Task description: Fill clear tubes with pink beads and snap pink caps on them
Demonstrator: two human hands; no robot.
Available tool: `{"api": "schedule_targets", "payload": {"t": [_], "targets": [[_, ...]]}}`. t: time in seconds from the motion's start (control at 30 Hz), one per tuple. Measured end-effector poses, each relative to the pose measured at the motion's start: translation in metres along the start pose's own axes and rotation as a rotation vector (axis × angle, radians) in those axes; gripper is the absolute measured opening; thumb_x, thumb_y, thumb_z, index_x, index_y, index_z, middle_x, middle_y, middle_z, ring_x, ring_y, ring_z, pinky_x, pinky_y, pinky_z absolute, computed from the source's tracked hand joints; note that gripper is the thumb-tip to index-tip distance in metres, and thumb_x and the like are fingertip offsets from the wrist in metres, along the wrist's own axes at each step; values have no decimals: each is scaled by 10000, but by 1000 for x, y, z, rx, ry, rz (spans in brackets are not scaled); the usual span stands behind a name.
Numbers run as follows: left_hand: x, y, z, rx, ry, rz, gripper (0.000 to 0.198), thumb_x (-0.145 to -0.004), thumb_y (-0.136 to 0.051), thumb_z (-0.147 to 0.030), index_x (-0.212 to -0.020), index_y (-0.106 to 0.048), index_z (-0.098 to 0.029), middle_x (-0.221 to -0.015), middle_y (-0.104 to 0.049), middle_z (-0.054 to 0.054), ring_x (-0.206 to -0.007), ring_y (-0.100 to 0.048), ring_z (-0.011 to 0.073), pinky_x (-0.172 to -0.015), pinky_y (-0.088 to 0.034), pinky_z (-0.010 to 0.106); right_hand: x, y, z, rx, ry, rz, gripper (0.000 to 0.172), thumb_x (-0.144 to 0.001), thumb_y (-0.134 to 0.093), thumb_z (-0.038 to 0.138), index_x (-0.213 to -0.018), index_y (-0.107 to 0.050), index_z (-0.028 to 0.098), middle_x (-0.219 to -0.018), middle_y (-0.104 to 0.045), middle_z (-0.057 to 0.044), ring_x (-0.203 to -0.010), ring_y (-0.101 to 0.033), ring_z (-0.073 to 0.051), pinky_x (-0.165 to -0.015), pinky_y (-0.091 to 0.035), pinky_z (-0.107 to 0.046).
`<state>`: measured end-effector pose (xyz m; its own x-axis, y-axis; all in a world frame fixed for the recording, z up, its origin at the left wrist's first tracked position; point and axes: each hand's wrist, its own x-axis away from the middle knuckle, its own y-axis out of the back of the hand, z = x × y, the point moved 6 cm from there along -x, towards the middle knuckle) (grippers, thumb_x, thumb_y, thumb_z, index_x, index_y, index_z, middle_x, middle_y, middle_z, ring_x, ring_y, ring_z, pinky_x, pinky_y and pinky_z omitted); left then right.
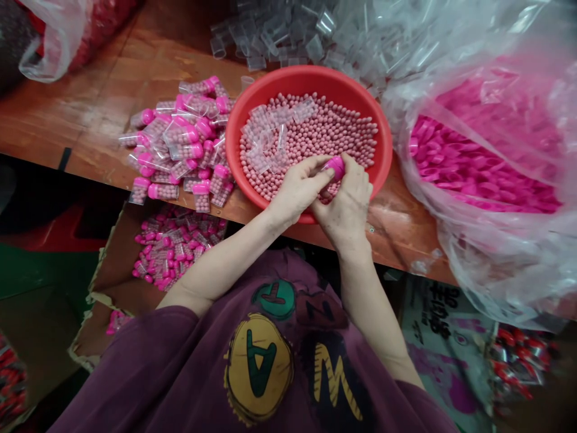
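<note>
Both my hands meet over the near rim of a red bowl (237, 123) filled with small pink balls (333, 129) and a few clear empty tubes (270, 135). My left hand (300, 186) has its fingers closed round something mostly hidden, probably a clear tube. My right hand (349, 201) pinches a bright pink cap (336, 166) against it. A pile of filled tubes with pink caps (184, 141) lies on the wooden table left of the bowl.
A clear plastic bag of pink caps (478, 162) sits to the right. Empty clear tubes (288, 33) heap up behind the bowl. A cardboard box (106, 270) below the table edge holds more filled tubes (174, 246). Another bag lies at the far left.
</note>
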<state>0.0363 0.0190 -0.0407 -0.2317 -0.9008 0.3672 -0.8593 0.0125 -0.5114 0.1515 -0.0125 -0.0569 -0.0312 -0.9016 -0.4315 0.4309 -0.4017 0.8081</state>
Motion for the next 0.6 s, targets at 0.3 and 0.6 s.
{"api": "schedule_targets", "payload": {"t": [0.3,0.6], "targets": [[0,0,-4,-3,48,-53,143,-1033,-712,-34,-1002,-765,-163,-888,-729,-19,-758,-631,95,-795,-567,229,-4,-2,1,28,10,37,828,-951,-711,493,-1664,-463,152,-1516,-694,-267,-1378,-683,-435,-1143,-568,-663],[1,-1,-4,-28,-34,27,133,-1045,-728,-47,-993,-760,-166,-892,-769,-11,-817,-699,91,-757,-577,166,-5,-5,-5,-25,40,-39,772,-936,-667,466,-1596,-494,104,-1468,-662,-272,-1394,-657,-434,-1191,-541,-691]]}}
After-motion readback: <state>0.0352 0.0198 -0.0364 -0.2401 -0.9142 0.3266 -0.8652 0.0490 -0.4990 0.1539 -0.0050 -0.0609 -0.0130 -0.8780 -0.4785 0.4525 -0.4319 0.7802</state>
